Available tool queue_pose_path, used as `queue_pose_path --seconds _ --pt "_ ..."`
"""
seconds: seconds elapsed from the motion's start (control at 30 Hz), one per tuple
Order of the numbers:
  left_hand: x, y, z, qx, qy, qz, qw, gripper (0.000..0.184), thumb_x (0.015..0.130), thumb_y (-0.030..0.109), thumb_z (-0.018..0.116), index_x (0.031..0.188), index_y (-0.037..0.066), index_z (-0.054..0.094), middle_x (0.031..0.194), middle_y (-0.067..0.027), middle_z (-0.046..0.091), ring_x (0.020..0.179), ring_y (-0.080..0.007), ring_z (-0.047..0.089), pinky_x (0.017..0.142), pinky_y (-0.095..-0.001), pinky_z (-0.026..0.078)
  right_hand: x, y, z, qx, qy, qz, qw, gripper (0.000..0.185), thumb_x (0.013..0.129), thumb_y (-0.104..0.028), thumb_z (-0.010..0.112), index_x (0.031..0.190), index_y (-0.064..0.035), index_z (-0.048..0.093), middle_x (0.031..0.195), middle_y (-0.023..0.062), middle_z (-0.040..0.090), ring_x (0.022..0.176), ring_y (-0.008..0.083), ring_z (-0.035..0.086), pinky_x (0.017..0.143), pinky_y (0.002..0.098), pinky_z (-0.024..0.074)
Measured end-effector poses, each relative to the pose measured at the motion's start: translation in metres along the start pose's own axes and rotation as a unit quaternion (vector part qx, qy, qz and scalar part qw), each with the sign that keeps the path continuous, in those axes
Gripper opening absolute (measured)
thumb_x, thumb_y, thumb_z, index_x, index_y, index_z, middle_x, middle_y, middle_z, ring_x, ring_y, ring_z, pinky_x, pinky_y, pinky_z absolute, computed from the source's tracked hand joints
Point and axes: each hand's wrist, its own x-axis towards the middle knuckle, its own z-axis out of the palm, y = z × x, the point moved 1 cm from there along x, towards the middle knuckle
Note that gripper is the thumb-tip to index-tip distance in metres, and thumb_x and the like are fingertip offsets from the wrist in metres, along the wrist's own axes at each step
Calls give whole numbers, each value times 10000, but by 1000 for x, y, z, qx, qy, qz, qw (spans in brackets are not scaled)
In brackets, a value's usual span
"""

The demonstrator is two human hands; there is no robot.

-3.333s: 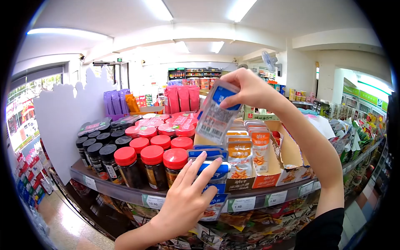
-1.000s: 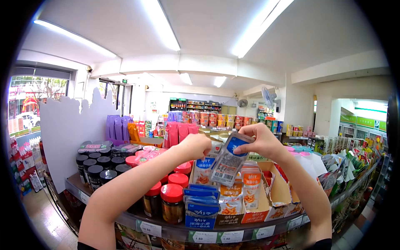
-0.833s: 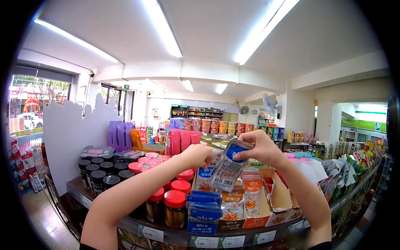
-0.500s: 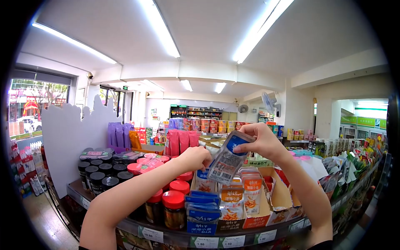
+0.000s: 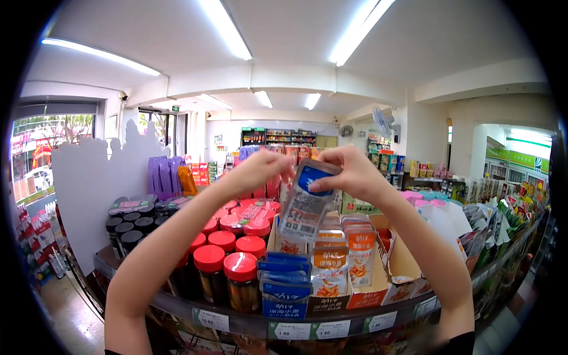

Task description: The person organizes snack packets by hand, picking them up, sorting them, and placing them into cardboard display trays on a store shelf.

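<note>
Pinched between the thumb and fingers of my right hand [image 5: 346, 173] is a blue and clear snack packet [image 5: 306, 204], its printed back with a barcode facing me. My left hand [image 5: 271, 168] is raised just left of the packet's top, its fingers bent and slightly blurred; whether they hold anything is unclear. Below stands a box of blue packets [image 5: 285, 290]. Orange-brown packets [image 5: 329, 269] and orange packets [image 5: 360, 254] stand in boxes to its right. Red-lidded jars [image 5: 241, 267] are on the left.
Black-lidded jars [image 5: 131, 239] stand at the left near a white cut-out board [image 5: 103, 189]. Pink pouches and purple pouches [image 5: 158, 177] are behind the jars. An open carton [image 5: 404, 260] is right of the orange packets. Price tags line the shelf edge [image 5: 248, 328].
Both hands have risen in view, the left one higher and blurred. The packet is still in my right hand and hangs more upright. Earlier, my left hand was among the blue packets at the front.
</note>
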Motion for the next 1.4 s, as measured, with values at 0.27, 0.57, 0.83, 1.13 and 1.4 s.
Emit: queue_pose_path --seconds 0.27,0.57,0.83,1.13,1.4 --pt "-23 25 -7 50 -5 62 997 256 800 182 703 710 -32 595 643 -22 607 614 -78 512 603 -249 436 12 10 30 -3 14 -32 999 301 623 -147 803 808 -5 613 646 90 632 611 134 595 611 289 473" --pt "-33 9 2 -48 25 -92 994 210 735 106 764 633 12 606 592 -36 608 541 -84 562 512 -231 458 -2 23 30 -61 9 95 994 319 615 -183 846 725 -3 607 655 74 642 595 124 597 554 264 460" --pt "-30 2 -1 -65 4 -110 992 301 895 294 648 749 31 627 657 -34 643 544 -75 598 515 -201 498 -14 31 27 44 -13 79 996 307 667 -77 792 901 15 614 592 4 574 551 56 522 521 233 392" --pt "-35 7 -23 -49 167 -84 981 179 921 201 584 903 23 589 772 -32 618 630 -85 605 586 -225 520 -19 26 -3 89 30 79 992 240 738 -189 799 875 -47 663 701 -20 629 651 44 554 578 212 422" --pt "-61 28 -26 -33 304 58 950 127 896 90 608 923 -24 659 860 -77 679 800 -154 684 728 -251 553 -23 18 -4 118 39 137 983 205 751 -229 787 825 -78 671 686 -28 587 602 45 454 547 197 357"
